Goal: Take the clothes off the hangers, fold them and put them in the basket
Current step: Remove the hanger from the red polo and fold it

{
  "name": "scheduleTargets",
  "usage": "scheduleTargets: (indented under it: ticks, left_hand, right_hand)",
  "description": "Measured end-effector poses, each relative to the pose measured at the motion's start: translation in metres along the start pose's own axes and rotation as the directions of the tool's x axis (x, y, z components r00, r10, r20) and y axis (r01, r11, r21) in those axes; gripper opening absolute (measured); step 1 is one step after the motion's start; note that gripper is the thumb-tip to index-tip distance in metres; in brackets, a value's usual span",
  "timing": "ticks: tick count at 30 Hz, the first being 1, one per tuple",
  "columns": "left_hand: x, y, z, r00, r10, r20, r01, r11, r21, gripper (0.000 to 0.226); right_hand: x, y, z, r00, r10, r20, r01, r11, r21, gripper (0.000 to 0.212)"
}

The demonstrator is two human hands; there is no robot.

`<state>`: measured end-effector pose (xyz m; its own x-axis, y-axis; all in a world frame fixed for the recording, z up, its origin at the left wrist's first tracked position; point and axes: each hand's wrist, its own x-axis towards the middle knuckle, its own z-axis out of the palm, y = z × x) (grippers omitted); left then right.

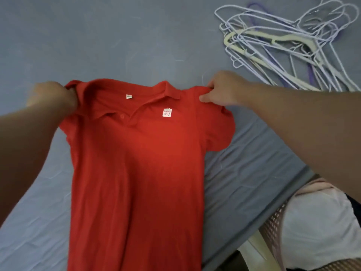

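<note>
— Where is the red polo shirt (136, 163) seen?

— It is laid front-up on the blue sheet (136, 36), with the collar at the far end. The hem is cut off by the lower edge of the view. A white label (167, 112) is shown on the chest.

— How is it held?

— The right shoulder is pinched between the thumb and curled fingers of the right hand (224, 89). The other shoulder is gripped by the left hand (50, 96), which is blurred; its fingers are bunched into the cloth.

— And the basket (271, 225)?

— It is placed beside the bed at the lower right, and its lattice wall is partly shown. A folded white garment (316, 222) is held in it, with a pinkish cloth (316, 187) tucked at the far side.

— The hangers (283, 45)?

— They are heaped on the sheet at the upper right, well apart from the shirt.
</note>
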<state>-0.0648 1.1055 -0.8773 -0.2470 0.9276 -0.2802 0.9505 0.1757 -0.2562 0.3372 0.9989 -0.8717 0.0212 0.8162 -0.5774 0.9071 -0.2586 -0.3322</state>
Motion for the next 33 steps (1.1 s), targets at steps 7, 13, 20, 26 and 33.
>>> scheduleTargets:
  ticks: [7,13,20,26,33]
  left_hand:
    - [-0.054,0.137,-0.02,0.795,0.588,-0.149,-0.577,0.809,0.114,0.052]
    - [-0.102,0.235,-0.003,0.456,0.873,0.172,-0.887,0.462,0.002,0.061]
    - [-0.11,0.268,0.014,0.655,0.741,0.146,-0.754,0.652,0.077,0.042]
    - [-0.107,0.285,0.007,0.768,0.63,0.111,-0.637,0.769,0.046,0.037]
    - [-0.12,0.295,0.002,0.741,0.625,0.245,-0.648,0.761,0.018,0.061]
  right_hand:
    - [0.004,0.017,0.037,0.966,0.044,0.256,-0.059,0.997,0.053,0.072]
    - [-0.017,0.025,0.017,0.9,-0.001,0.436,0.092,0.978,-0.186,0.064]
    - [-0.034,0.059,0.011,0.971,0.103,0.217,-0.201,0.842,0.501,0.02]
    - [-0.053,0.091,0.066,0.91,0.139,0.391,-0.413,0.205,0.887,0.026]
    - [-0.067,0.082,0.089,0.93,0.097,0.355,-0.334,-0.183,0.925,0.029]
